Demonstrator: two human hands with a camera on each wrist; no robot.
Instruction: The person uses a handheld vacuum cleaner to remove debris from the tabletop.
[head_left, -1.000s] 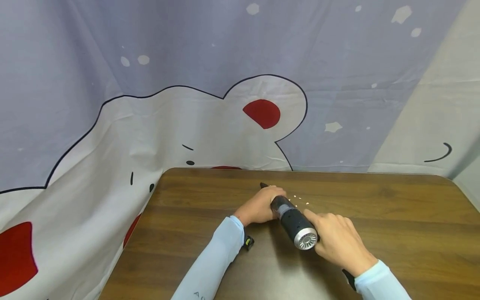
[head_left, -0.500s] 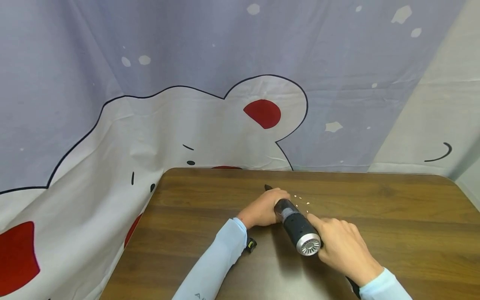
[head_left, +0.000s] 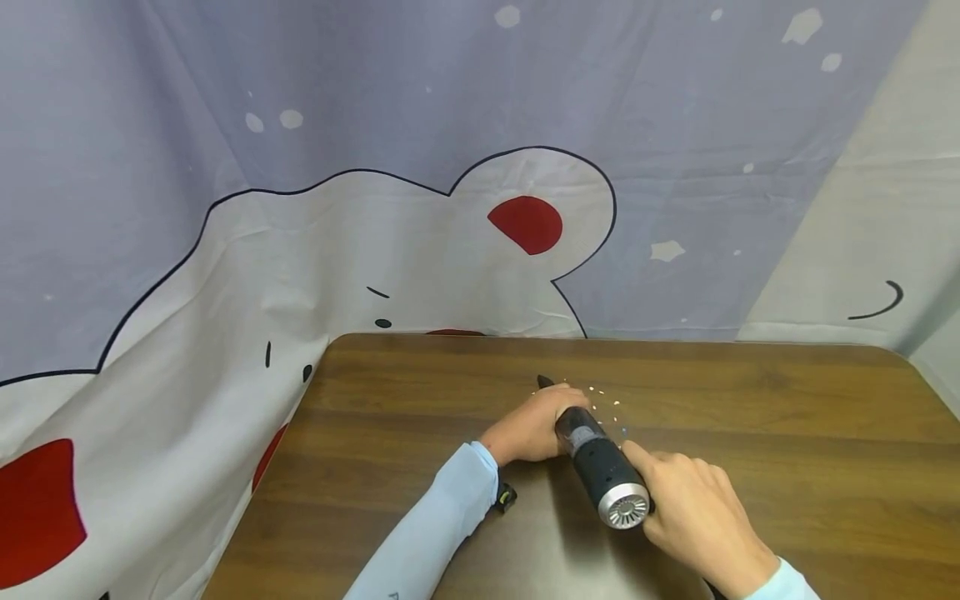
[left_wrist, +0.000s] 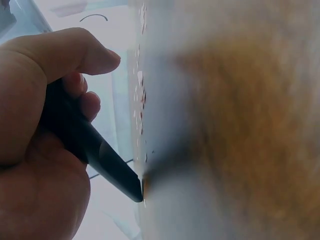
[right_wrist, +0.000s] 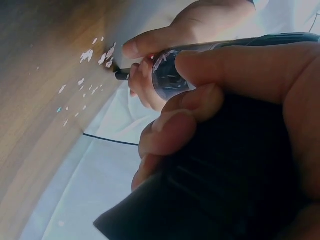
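A black handheld vacuum [head_left: 600, 467] with a silver vented end slants across the table, its narrow nozzle [left_wrist: 112, 167] pointing away from me. My left hand [head_left: 534, 427] is wrapped around the nozzle and the front of the body. In the left wrist view the nozzle tip is right at the tabletop. My right hand [head_left: 693, 510] grips the dark handle, fingers curled round it in the right wrist view. Small pale bits show inside the clear dust cup [right_wrist: 167, 75]. Several white paper scraps [right_wrist: 86, 56] lie scattered near the nozzle, with one tiny blue bit [right_wrist: 59, 109] among them.
The brown wooden table [head_left: 810, 433] extends widely to both sides, with rounded far corners. Behind its far edge hangs a patterned cloth [head_left: 390, 250] in grey-violet and white. A small black device [head_left: 506, 497] sits at my left wrist.
Both hands have drawn the vacuum steadily toward me and slightly right. More scraps now show around the left hand, including the blue bit. Both grips stay the same.
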